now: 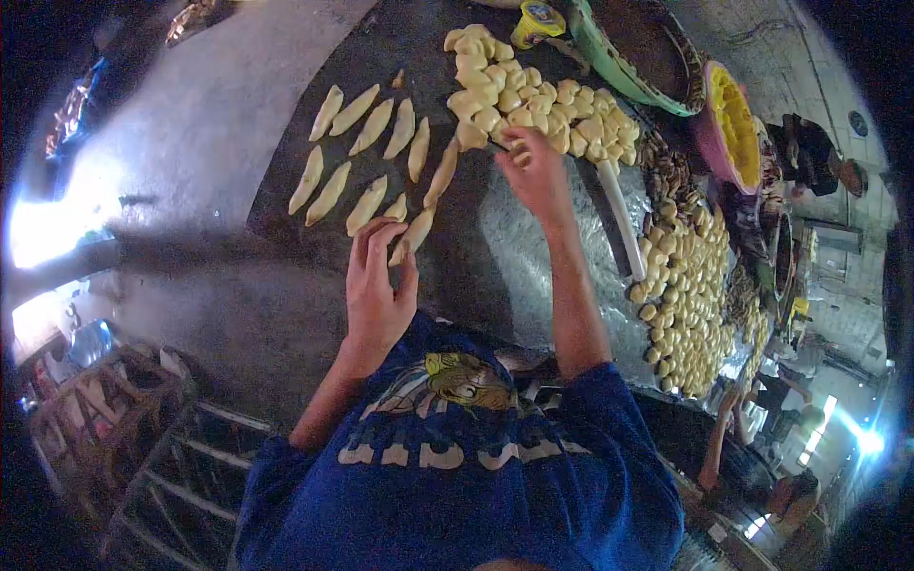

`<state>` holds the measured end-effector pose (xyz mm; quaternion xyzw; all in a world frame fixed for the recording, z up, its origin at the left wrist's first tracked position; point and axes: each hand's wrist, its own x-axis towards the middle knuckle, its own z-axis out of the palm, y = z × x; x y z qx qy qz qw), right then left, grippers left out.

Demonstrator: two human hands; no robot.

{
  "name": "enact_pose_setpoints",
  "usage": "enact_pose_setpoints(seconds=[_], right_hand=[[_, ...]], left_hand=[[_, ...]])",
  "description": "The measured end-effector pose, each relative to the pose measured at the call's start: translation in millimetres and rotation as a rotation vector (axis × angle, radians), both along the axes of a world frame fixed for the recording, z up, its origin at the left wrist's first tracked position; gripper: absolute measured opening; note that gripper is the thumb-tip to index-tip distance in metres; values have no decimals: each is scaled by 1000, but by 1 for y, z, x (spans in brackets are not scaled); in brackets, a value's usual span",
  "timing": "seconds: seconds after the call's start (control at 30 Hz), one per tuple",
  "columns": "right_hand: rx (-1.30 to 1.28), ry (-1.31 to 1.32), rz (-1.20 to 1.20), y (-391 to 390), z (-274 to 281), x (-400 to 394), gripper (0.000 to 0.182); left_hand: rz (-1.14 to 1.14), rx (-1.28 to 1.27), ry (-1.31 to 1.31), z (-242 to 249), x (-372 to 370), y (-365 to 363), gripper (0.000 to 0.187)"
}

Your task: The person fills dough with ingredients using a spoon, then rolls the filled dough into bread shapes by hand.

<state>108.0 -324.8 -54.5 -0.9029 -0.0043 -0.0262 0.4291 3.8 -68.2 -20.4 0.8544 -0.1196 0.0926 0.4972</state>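
My left hand is at the near edge of a dark work surface, its fingers curled over one end of an elongated dough piece. Several similar pointed dough pieces lie in two rough rows on a dark sheet beyond it. My right hand is raised beside a heap of small rounded dough lumps, fingers bent together around a thin dark item that is too small to make out. A longer dough piece lies between my hands.
A pale bar stands right of my right arm. Farther right spreads a large mass of dough lumps. A green basin, a yellow tub and a pink-rimmed yellow bowl sit at the back. Other people are at the right.
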Motion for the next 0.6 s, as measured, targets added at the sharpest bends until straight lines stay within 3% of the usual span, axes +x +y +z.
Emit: enact_pose_setpoints(seconds=[0.1,0.2,0.3,0.4,0.5,0.6], right_hand=[[-485,-404,291,12,-7,23,35],[-725,-437,482,18,-7,42,32],[-792,-408,600,17,-8,60,23],[-689,-245,508,15,15,49,15],[-269,-326,336,-1,42,15,21],[-58,-419,121,-13,61,-47,20]], left_hand=[[3,14,3,3,1,2,34],[22,1,37,9,1,4,32],[37,6,2,8,1,5,34],[33,11,-46,7,0,1,37],[7,-18,-33,11,-8,-10,39],[-60,-129,46,7,-21,-34,36]])
